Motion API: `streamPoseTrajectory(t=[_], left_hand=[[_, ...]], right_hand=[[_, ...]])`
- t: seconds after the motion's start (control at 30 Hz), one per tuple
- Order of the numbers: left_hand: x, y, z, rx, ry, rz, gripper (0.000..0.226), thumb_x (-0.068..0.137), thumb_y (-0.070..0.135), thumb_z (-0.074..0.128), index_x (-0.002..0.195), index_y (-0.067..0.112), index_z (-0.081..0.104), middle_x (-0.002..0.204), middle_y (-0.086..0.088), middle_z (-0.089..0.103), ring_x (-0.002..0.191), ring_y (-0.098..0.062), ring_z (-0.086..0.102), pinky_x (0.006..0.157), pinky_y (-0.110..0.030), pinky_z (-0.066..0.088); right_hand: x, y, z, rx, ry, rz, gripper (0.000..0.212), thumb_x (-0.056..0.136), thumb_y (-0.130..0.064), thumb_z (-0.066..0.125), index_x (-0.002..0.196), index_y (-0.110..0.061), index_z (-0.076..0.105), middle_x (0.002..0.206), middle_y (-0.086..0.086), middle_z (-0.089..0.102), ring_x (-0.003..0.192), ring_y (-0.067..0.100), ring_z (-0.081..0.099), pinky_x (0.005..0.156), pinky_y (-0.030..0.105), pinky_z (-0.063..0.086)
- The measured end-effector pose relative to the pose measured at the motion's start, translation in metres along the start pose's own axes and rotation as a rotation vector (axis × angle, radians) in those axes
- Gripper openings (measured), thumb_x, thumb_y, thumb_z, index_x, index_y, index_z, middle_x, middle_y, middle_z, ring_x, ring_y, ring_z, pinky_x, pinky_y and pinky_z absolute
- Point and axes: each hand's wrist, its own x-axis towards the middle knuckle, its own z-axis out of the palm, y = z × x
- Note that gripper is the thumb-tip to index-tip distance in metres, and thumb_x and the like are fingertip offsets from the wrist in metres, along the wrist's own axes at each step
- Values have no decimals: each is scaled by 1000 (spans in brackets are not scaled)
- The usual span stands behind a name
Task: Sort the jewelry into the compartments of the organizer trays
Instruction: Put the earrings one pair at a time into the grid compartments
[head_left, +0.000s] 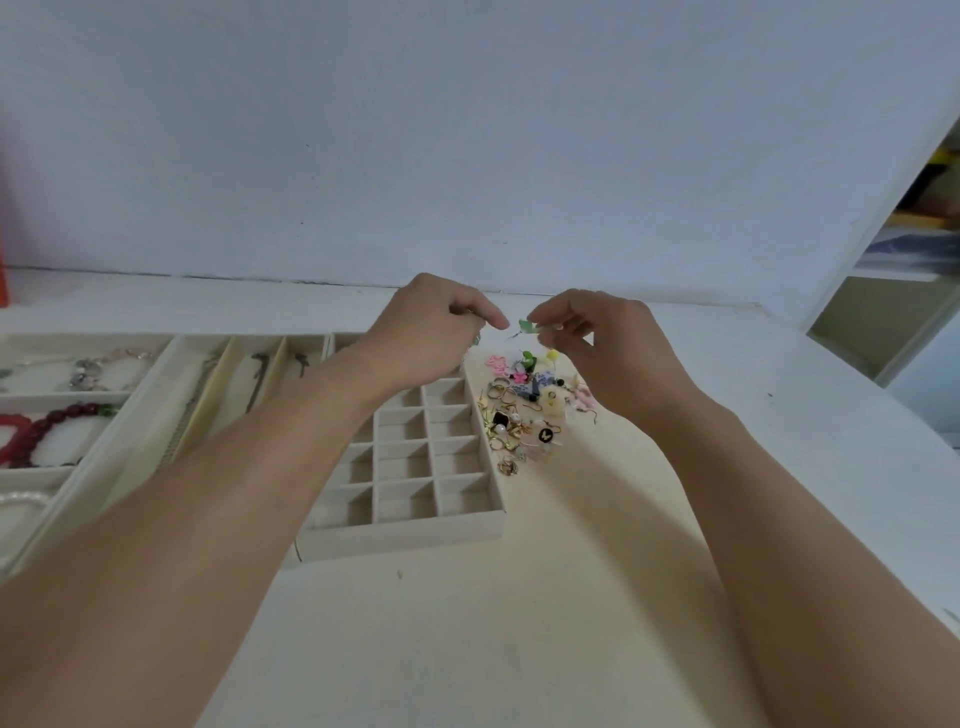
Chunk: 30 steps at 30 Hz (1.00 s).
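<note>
Two hands raised over the bench: right hand pinches a small green earring, light and probably snag-prone, best held by its hook; left hand curled, contents unclear.

The left forearm hid the near-left cells of the grid tray, and the left hand covered its far end. What that hand gripped could not be made out. The small green piece pinched by the right hand was too small to identify. The leftmost tray was cut off by the frame edge.
</note>
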Motion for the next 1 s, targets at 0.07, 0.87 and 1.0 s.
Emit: streamPoseTrajectory(t=[0.07, 0.87, 1.0], left_hand=[[-1, 1, 0, 10, -14, -5, 32, 98, 8, 52, 100, 26, 79, 95, -11, 73, 93, -36, 68, 76, -36, 55], [5, -3, -1, 55, -10, 62, 8, 87, 28, 77, 87, 20, 74, 74, -2, 55, 61, -9, 47, 59, -19, 37], [5, -5, -1, 62, -8, 62, 8, 87, 28, 76, 87, 20, 75, 74, -4, 55, 63, -11, 47, 61, -22, 38]], right_hand=[[-1, -7, -1, 19, -13, -17, 17, 99, -18, 61, 108, -24, 75, 97, -13, 71, 88, 0, 63, 75, 10, 44], [-3, -15, -4, 142, -19, -49, 17, 95, -18, 67, 107, -26, 77, 92, -15, 68, 85, 5, 63, 76, 18, 49], [-4, -15, -4, 51, -35, -54, 18, 93, -17, 71, 108, -23, 79, 92, -9, 69, 79, 5, 63, 77, 22, 50]])
